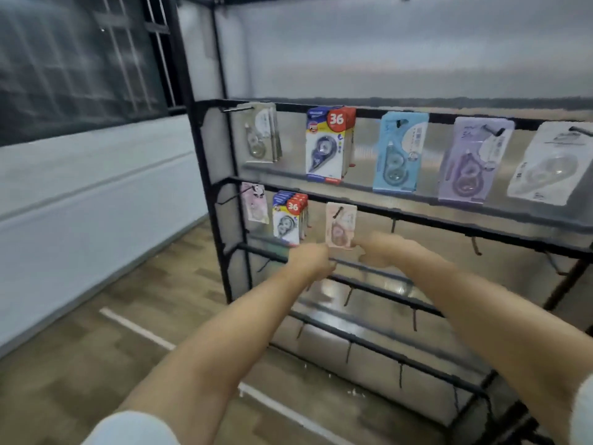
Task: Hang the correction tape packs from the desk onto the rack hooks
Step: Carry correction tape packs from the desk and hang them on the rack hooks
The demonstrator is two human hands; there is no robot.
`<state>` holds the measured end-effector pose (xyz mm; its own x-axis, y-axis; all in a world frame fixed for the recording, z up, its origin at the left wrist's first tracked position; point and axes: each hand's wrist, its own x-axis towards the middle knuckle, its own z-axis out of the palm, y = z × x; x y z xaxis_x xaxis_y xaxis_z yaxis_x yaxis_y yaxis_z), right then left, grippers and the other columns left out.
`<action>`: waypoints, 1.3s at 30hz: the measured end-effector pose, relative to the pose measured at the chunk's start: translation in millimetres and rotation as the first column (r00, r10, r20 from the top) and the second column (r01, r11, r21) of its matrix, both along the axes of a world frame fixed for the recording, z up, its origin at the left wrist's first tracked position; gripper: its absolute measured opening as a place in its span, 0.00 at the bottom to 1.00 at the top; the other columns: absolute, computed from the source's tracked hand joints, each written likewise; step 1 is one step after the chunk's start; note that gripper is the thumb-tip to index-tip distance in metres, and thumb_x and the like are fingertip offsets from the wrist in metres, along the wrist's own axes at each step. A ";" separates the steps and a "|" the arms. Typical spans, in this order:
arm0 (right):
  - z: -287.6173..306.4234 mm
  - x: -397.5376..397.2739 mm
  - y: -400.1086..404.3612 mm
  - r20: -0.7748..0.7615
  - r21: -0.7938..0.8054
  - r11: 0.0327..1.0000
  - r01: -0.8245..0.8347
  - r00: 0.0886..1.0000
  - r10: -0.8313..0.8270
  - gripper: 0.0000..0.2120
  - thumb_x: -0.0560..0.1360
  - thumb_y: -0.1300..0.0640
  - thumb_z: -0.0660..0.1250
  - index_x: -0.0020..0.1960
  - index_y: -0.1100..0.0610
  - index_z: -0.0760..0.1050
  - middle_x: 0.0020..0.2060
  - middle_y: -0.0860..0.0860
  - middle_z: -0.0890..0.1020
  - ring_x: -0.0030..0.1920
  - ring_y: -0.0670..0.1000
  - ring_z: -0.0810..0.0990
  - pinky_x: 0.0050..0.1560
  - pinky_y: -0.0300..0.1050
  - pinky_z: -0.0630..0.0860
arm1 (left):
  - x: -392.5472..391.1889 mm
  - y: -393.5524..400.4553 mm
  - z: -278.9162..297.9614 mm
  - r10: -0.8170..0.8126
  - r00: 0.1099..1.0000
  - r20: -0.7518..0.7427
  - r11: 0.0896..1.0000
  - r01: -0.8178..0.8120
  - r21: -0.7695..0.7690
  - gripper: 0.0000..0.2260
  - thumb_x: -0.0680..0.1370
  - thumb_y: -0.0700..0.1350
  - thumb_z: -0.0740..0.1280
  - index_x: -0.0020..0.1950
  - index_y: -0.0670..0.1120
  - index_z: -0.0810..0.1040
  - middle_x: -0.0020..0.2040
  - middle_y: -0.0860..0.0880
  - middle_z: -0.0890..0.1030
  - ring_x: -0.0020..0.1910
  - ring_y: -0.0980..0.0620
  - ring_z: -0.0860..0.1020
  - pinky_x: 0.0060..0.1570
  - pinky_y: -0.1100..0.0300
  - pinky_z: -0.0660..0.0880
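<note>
Both hands at pink correction tape pack (340, 224) on rack hook; right hand (377, 250) pinching corner, left hand (313, 261) grip unclear. "36" packs (288, 220) just left; bare hooks (393, 224) right.

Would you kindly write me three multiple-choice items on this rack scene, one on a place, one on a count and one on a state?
1. Where does the peach pack near the hands hang?
A. top rail
B. second rail
C. bottom rail

2. How many pack groups hang along the top rail?
A. three
B. five
C. seven

3. What is the state of the hooks on the rails below both hands?
A. bare
B. full of packs
C. holding pens

Answers:
1 B: it hangs right of the 36-label packs on the second rail, with the left hand and right hand at its lower edge.
2 B: clear, 36-label, blue, lilac and white groups.
3 A: those hooks carry nothing.
</note>
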<state>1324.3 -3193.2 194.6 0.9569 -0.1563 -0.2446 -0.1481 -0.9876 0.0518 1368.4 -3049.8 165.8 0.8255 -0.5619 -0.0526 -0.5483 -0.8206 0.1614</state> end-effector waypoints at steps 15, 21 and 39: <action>-8.8 76.3 534.2 0.101 -0.175 0.663 -0.728 0.656 0.748 0.22 0.79 0.52 0.60 0.71 0.55 0.64 0.68 0.55 0.69 0.68 0.57 0.68 0.65 0.54 0.67 | -42.4 534.3 1.0 0.605 0.781 0.157 0.755 -0.625 0.201 0.22 0.78 0.56 0.61 0.67 0.45 0.69 0.65 0.42 0.72 0.64 0.41 0.71 0.59 0.49 0.69; -22.8 75.3 723.9 0.082 -0.037 0.473 -0.880 0.469 0.879 0.23 0.79 0.52 0.59 0.73 0.53 0.62 0.70 0.55 0.67 0.68 0.58 0.67 0.66 0.54 0.66 | -76.8 722.8 -8.5 0.829 0.549 0.111 0.516 -0.825 0.231 0.22 0.78 0.58 0.61 0.69 0.49 0.68 0.66 0.45 0.72 0.65 0.43 0.71 0.61 0.48 0.68; -53.1 274.3 1171.5 -0.012 0.010 0.246 -0.969 0.246 0.969 0.24 0.79 0.52 0.61 0.73 0.54 0.61 0.69 0.58 0.68 0.67 0.59 0.69 0.65 0.51 0.69 | 39.9 1140.5 -42.7 0.971 0.241 0.003 0.232 -0.941 0.245 0.27 0.80 0.59 0.58 0.74 0.45 0.62 0.71 0.42 0.68 0.69 0.42 0.67 0.64 0.50 0.67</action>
